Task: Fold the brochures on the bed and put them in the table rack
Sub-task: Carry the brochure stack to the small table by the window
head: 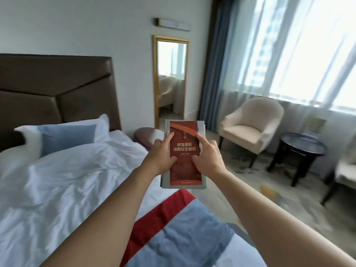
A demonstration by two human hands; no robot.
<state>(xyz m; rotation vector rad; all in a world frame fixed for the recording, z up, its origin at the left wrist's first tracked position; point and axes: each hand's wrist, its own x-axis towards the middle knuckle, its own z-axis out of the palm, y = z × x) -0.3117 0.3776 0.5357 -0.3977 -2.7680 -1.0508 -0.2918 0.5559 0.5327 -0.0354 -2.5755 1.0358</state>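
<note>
Brochures (185, 153), folded and stacked with a red one on top, are up in the air over the near corner of the bed (67, 170), clear of the sheets. Both hands hold the stack. The left hand (160, 157) grips its left edge, forefinger laid up the red cover and thumb pressed on the front. The right hand (207, 157) grips the right edge the same way, forefinger pointing up the cover. The other fingers are hidden behind the paper.

The stack looks uneven: paler sheets stick out past the red one at the top, the right side and the bottom. My guess is that the main risk is a loose sheet sliding out during the carry, since the hold is a pinch at the sides and nothing shows supporting the bottom edge. A ragged stack could also catch on the rack when it goes in.

The round dark table (302, 149) stands well to the right, between the cream armchair (250, 126) and a second seat at the frame edge. Something upright sits on it, perhaps the rack, but it is too blurred to tell. Open carpet (240, 189) lies between bed and table, so the way across looks free; the chair legs and table legs are the edges to mind.
</note>
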